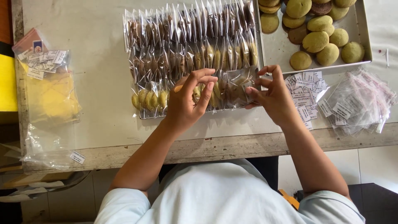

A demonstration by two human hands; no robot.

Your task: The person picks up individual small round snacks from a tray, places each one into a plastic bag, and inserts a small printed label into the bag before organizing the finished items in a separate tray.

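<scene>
Rows of cookies in clear bags (190, 49) lie overlapped on the white table (95, 83). My left hand (188, 101) rests on the front row, fingers curled over a bagged cookie. My right hand (271, 93) pinches the clear bag (240, 85) at the right end of that front row, fingertips on its edge. A metal tray (282, 49) with green and brown loose cookies (319, 39) stands at the back right, just beyond my right hand.
A heap of small white paper labels (304, 89) lies beside my right wrist. Empty clear bags (358, 103) are piled at the right edge. At the left lie a plastic bag of labels (43, 62) and a yellow sheet (52, 97).
</scene>
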